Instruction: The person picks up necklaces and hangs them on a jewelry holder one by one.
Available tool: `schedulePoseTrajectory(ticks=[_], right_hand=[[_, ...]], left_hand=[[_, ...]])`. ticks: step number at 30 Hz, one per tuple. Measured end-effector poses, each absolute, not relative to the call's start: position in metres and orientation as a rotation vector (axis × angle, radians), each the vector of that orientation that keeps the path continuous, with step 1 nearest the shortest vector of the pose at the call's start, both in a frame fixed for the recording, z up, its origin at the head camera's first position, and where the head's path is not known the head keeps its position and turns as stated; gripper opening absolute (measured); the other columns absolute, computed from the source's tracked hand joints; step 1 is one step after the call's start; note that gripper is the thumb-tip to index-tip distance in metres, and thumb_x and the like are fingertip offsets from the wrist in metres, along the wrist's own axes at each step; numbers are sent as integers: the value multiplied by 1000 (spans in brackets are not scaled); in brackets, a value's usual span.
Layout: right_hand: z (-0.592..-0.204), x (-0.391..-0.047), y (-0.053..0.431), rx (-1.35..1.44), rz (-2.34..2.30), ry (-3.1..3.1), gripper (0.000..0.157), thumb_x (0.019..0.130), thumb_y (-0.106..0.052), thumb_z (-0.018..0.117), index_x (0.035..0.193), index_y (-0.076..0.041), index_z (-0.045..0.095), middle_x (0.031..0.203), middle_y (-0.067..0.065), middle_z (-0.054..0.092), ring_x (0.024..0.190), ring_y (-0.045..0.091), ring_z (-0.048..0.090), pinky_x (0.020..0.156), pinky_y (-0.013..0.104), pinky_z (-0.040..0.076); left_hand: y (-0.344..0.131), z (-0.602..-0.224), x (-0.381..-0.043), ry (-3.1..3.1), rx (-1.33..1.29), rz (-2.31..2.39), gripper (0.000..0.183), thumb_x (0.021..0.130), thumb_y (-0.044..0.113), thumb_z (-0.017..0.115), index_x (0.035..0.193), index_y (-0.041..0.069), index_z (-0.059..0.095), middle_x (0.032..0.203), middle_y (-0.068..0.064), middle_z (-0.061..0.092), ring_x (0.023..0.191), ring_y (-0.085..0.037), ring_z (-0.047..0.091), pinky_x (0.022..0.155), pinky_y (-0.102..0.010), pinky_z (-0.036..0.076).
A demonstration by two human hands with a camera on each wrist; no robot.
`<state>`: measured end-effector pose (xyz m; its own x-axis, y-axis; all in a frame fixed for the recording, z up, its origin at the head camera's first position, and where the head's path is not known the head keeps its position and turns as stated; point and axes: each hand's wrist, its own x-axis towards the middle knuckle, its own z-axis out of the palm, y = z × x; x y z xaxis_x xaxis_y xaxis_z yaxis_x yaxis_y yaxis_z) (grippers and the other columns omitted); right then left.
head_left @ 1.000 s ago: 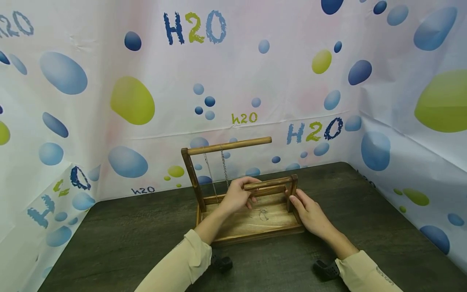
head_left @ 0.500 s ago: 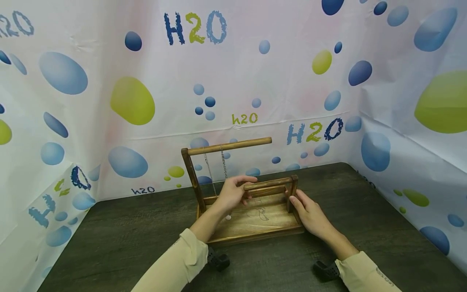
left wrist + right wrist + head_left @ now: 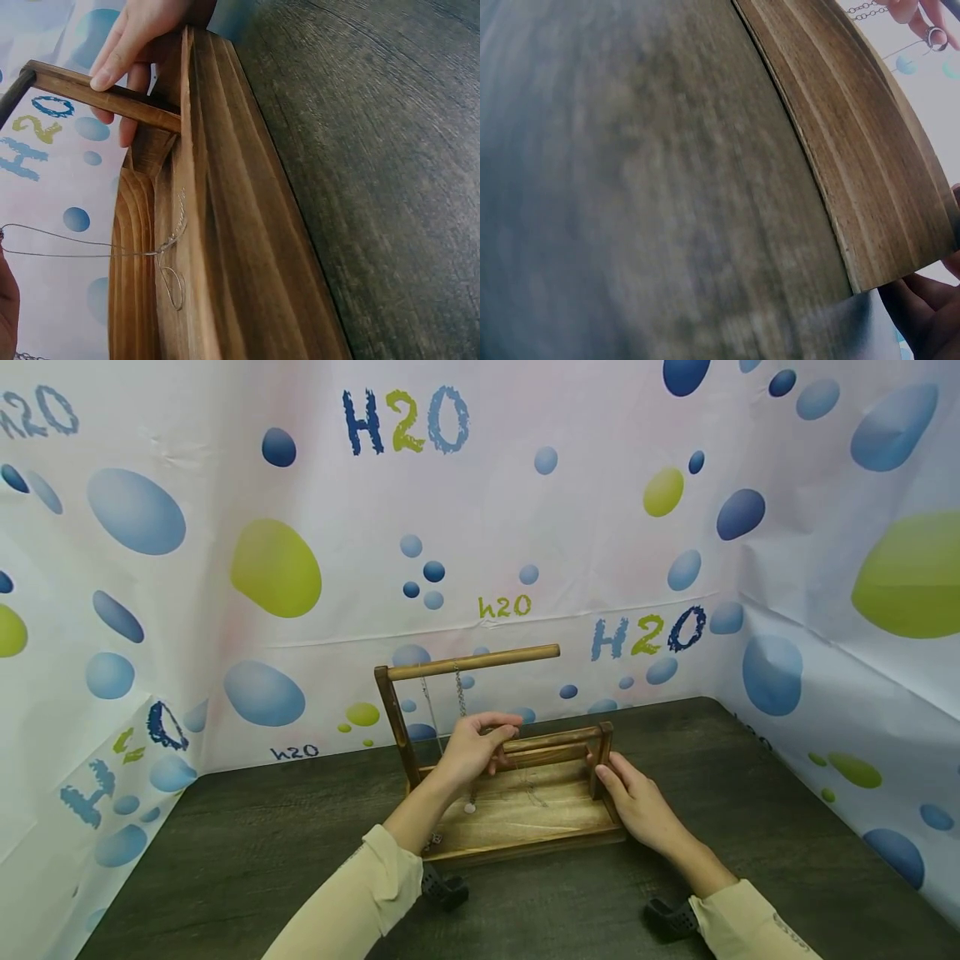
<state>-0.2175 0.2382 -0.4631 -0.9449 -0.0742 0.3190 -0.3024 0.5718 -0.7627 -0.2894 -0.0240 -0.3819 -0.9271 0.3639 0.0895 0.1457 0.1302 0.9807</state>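
A wooden jewelry stand (image 3: 517, 845) with a tray base, a tall bar (image 3: 480, 662) and a lower bar (image 3: 558, 739) stands on the table. My left hand (image 3: 468, 752) pinches a thin silver necklace (image 3: 90, 255) beside the free end of the lower bar. A small ring-shaped piece (image 3: 935, 37) shows at those fingertips in the right wrist view. The necklace's other end lies bunched in the tray. At the stand's right side, my right hand (image 3: 637, 797) grips the short upright post (image 3: 112, 101), thumb on its near face.
Two chains (image 3: 460, 689) hang from the tall bar at left, behind my left forearm. A round white pendant (image 3: 470, 808) hangs low near the tray floor. Dark table (image 3: 262, 860) surrounds the stand; a printed backdrop (image 3: 600, 527) rises behind and beside it.
My left hand has moved left and slightly up from the lower bar's end, drawing the necklace partly off the tray floor. The round pendant has come into view. My right hand keeps its place.
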Motion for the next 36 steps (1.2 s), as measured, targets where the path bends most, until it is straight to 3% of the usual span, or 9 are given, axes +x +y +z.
schedulePoseTrajectory(ticks=[8,13,18,23,28,36], right_hand=[[-464,-218,239,323,1316,-2551,44,110,-31,42,145,-4,49,140,24,55,127,45,53,99,64,45],[-464,-218,239,321,1309,-2546,43,110,-30,42,143,-5,51,138,23,57,125,44,55,98,63,46],[-464,-218,239,315,1304,-2547,41,110,-30,43,142,-6,52,137,23,58,125,44,55,97,63,46],[-463,-218,239,313,1311,-2554,42,110,-31,42,143,-5,51,138,23,57,127,44,53,98,63,45],[-463,-217,238,313,1309,-2553,42,110,-31,42,141,-5,52,137,23,58,126,44,54,98,63,45],[-464,-217,238,335,1295,-2528,33,110,-28,43,131,-6,56,127,20,63,121,42,57,94,61,47]], left_hand=[[-24,-375,-289,2234,547,1906,21,100,14,64,118,9,75,79,-5,61,47,-14,48,40,-25,36],[-21,-369,-289,2262,526,1911,20,99,16,66,115,10,76,82,-5,62,44,-11,45,38,-24,33],[-18,-364,-289,2284,530,1902,18,98,13,68,114,10,77,105,-6,67,45,-10,43,43,-22,37],[-17,-358,-290,2279,536,1897,21,98,12,67,117,12,76,117,-7,65,40,-9,33,43,-23,33],[-15,-355,-291,2289,550,1895,22,97,9,67,118,11,75,117,-12,68,42,-8,36,42,-23,33],[-11,-347,-291,2276,581,1936,23,97,6,67,117,12,76,111,-7,70,53,-12,49,45,-21,38]])
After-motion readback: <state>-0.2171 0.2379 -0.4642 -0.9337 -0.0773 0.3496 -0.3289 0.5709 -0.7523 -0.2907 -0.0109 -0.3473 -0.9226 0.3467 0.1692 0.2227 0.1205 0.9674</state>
